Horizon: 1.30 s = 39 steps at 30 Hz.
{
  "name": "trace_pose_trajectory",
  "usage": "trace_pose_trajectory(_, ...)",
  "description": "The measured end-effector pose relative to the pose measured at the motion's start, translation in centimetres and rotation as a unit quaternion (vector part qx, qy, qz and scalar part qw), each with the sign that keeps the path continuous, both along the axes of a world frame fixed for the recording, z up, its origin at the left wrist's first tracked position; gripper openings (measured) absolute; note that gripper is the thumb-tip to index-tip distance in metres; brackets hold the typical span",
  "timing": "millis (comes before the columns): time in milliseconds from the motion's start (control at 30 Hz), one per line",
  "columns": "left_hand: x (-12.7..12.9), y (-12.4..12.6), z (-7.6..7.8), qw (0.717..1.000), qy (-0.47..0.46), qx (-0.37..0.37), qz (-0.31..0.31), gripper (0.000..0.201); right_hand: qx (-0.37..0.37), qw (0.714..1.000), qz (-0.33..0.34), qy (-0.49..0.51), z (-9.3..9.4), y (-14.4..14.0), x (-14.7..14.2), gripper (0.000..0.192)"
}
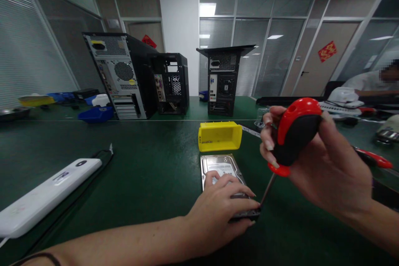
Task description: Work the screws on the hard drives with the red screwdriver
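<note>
Nearest the camera, the left hand (pixel 218 208) lies flat on a hard drive (pixel 222 166) on the green table (pixel 149 166), fingers spread, just before a yellow bin (pixel 220 136). Beside it the right hand (pixel 324 162) grips a red-and-black screwdriver (pixel 293 135), its tip at the drive's near right corner.

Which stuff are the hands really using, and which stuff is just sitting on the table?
In use:
left hand pressing down on the hard drive
right hand holding the screwdriver, tip at the drive's corner

Lying about:
yellow bin
white device
computer cases
blue bins
</note>
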<state>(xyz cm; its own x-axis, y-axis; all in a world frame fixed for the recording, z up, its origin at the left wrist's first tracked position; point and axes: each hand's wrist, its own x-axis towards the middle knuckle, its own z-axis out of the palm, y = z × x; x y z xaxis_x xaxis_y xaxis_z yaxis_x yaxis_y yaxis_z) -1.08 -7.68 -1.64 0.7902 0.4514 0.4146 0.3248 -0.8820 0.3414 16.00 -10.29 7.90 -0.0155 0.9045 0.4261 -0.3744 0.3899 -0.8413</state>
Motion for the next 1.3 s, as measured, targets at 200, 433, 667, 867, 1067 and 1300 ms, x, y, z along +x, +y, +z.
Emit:
trace_pose_trajectory(200, 0.0, 0.0, -0.1, 1.000, -0.011, 0.006, 0.001, 0.023, -0.014, 0.999, 0.021, -0.042, 0.1, 0.3, 0.0, 0.032)
trace_pose_trajectory(433, 0.0, -0.1, -0.1, 1.000, -0.005, 0.000, -0.001, 0.023, -0.010, 0.999, 0.022, -0.025, -0.2, 0.4, 0.2, 0.031)
trace_pose_trajectory(667, 0.0, -0.1, -0.1, 1.000, 0.011, 0.007, 0.009, 0.023, 0.018, 0.997, 0.020, -0.075, 0.1, 0.9, 0.3, 0.028)
trace_pose_trajectory(867, 0.0, -0.2, 0.2, 1.000, 0.024, 0.001, 0.009, 0.024, 0.014, 0.998, -0.006, -0.058, 0.0, 1.1, 0.6, 0.013)
trace_pose_trajectory(1067, 0.0, -0.3, 0.2, 1.000, 0.025, 0.007, 0.014, 0.023, 0.031, 0.998, -0.007, -0.059, 0.0, 1.0, 0.7, 0.020)
trace_pose_trajectory(1300, 0.0, -0.2, 0.1, 1.000, 0.008, -0.003, 0.006, 0.022, 0.029, 0.995, 0.035, -0.084, 0.2, 0.7, 0.8, 0.027)
